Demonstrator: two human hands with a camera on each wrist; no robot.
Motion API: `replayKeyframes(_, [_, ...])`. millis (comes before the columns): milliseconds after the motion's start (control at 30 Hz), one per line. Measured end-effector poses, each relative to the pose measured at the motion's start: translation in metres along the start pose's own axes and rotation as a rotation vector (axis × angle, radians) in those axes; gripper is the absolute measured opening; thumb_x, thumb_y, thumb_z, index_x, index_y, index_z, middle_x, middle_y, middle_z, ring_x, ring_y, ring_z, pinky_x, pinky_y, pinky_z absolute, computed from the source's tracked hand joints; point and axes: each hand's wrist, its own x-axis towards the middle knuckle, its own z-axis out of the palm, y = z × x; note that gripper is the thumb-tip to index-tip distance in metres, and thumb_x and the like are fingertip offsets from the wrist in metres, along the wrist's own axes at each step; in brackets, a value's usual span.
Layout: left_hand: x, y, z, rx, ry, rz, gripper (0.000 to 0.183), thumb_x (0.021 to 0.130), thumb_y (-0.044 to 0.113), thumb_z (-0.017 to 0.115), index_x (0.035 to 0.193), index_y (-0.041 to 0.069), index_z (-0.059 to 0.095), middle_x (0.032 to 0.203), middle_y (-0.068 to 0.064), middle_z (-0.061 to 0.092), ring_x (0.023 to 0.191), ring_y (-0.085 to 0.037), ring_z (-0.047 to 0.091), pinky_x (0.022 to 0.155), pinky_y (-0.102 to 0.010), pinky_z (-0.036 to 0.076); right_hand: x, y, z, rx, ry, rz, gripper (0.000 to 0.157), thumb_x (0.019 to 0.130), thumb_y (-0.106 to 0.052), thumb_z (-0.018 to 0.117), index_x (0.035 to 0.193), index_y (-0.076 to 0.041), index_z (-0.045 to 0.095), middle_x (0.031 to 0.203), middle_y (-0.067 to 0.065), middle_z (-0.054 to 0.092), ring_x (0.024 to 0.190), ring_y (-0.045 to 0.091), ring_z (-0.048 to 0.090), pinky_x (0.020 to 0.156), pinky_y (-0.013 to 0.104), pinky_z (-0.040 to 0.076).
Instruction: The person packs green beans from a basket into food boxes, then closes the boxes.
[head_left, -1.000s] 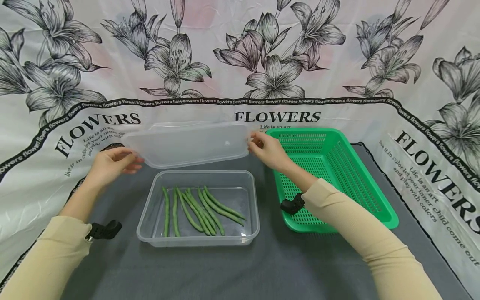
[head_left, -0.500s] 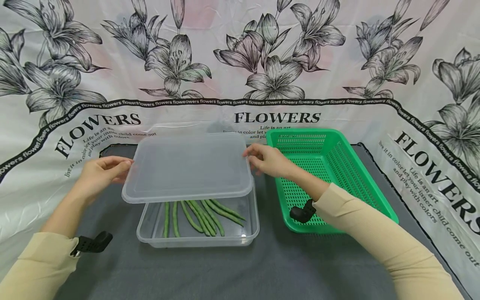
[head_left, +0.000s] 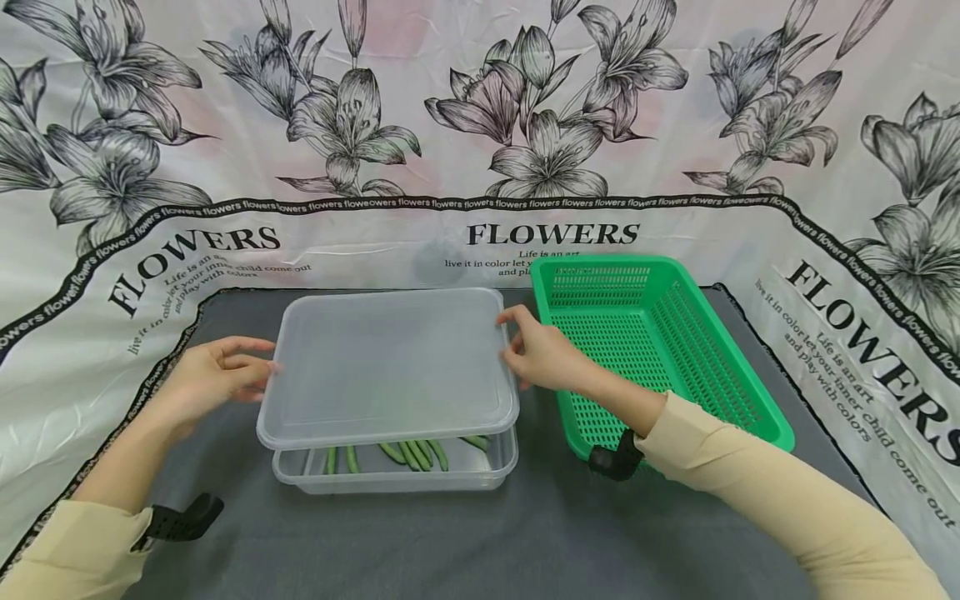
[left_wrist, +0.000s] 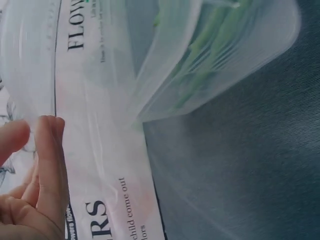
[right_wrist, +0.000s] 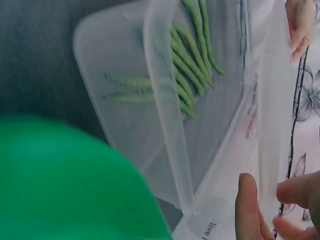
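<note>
A translucent plastic lid (head_left: 390, 367) is held above the clear plastic container (head_left: 390, 482), covering most of it in the head view. Several green beans (right_wrist: 192, 60) lie inside; only their near ends show from the head. My left hand (head_left: 213, 379) pinches the lid's left edge between thumb and fingers. At the opposite edge, my right hand (head_left: 543, 350) pinches the lid too. A gap separates lid and container in the right wrist view.
A green perforated basket (head_left: 675, 333) stands right of the container, beneath my right forearm. Grey cloth (head_left: 420, 550) covers the table, and a flower-printed sheet (head_left: 450, 150) hangs behind.
The lid comes down and toward me from behind the container, tipping from steeply tilted to flatter. Both hands move with it, and the beans become mostly covered.
</note>
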Motion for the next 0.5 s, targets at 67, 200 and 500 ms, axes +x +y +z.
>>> replayKeyframes(67, [-0.002,-0.002,0.003,0.005,-0.023,-0.021,0.057,0.090,0.028,0.061,0.133,-0.003,0.040,0.100,0.000,0.069,0.081,-0.015,0.068,0.071,-0.032,0.055,-0.004,0.001,0.004,0.014,-0.020,0.040,0.057,0.091,-0.010,0.056,0.139,-0.006,0.026,0.085,0.009,0.061,0.048,0.014,0.060,0.050,0.027,0.051])
replayKeyframes(200, [-0.005,-0.009,0.010,0.018,-0.055,-0.047,0.055,0.090,0.026,0.060,0.132,-0.005,0.042,0.102,-0.008,0.068,0.081,-0.016,0.067,0.071,-0.033,0.055,-0.011,0.003,0.012,0.006,-0.047,0.102,0.064,0.091,-0.012,0.056,0.143,0.000,0.020,0.086,0.007,0.061,0.049,0.015,0.061,0.050,0.027,0.050])
replayKeyframes(500, [-0.008,-0.019,0.023,0.042,-0.076,-0.058,0.058,0.090,0.028,0.060,0.132,-0.006,0.043,0.112,-0.018,0.063,0.081,-0.014,0.067,0.073,-0.035,0.055,-0.021,0.007,0.027,-0.063,-0.059,0.134,0.058,0.089,-0.008,0.056,0.139,0.008,0.029,0.077,0.005,0.059,0.048,0.016,0.060,0.048,0.025,0.048])
